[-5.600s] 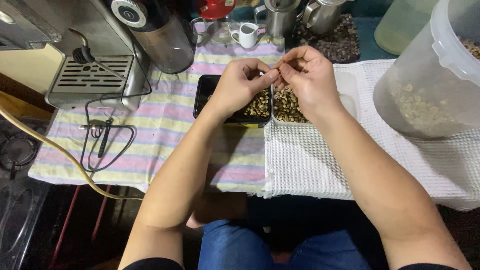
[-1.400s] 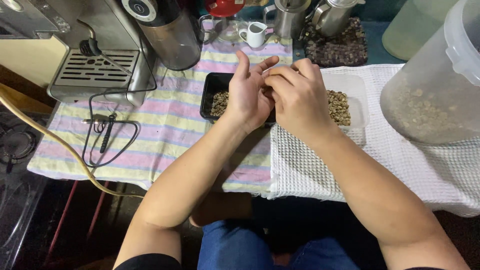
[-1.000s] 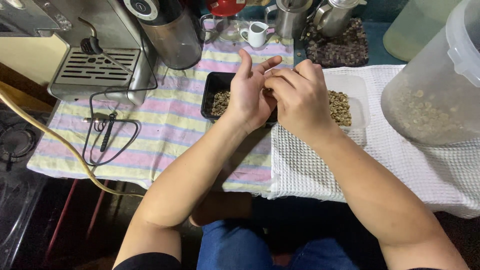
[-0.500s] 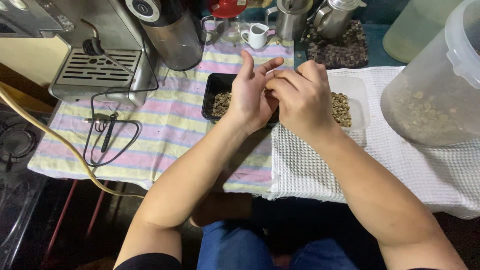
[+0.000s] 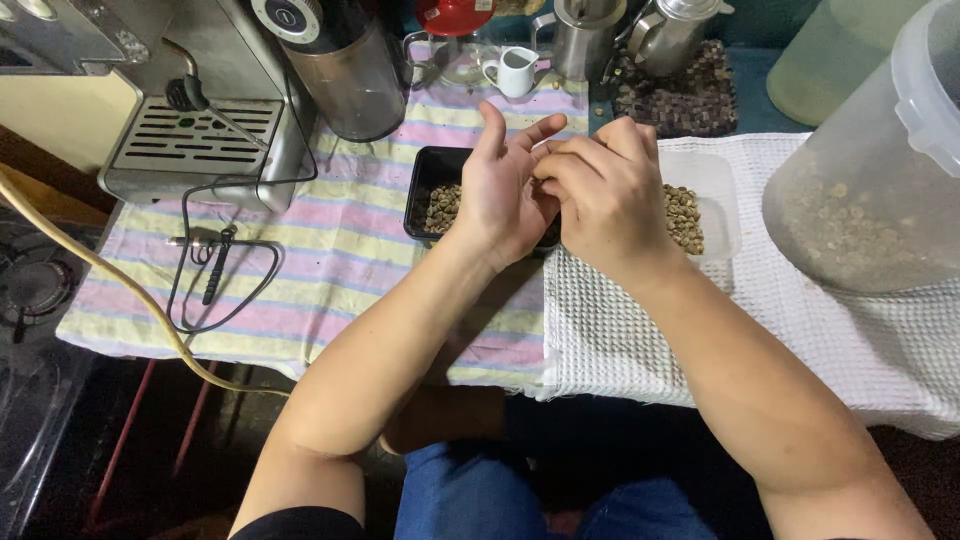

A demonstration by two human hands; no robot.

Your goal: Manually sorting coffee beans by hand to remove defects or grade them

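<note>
A narrow counter lay under a striped cloth point(image 5: 330, 240) on the left and a white waffle-weave towel point(image 5: 700, 330) on the right, with a steel espresso machine point(image 5: 190, 110), a grinder point(image 5: 345, 70), a small white jug point(image 5: 515, 72) and two metal pitchers crowding the back edge. Between the cloths sat a black tray point(image 5: 428, 190) and, beside it, a clear plastic tray point(image 5: 715, 190), both holding pale green coffee beans point(image 5: 683, 215), probably set side by side so beans could pass from one to the other. The left hand point(image 5: 505, 190) was held palm-up over the black tray, fingers loosely spread and slightly cupped, seemingly serving as a small dish. The right hand point(image 5: 600, 195) curled over it, fingertips bunched and pressing into that palm as if picking at something there; whether a bean was pinched could not be told. A large clear lidded container point(image 5: 870, 170) of more beans stood at the right, within reach.
</note>
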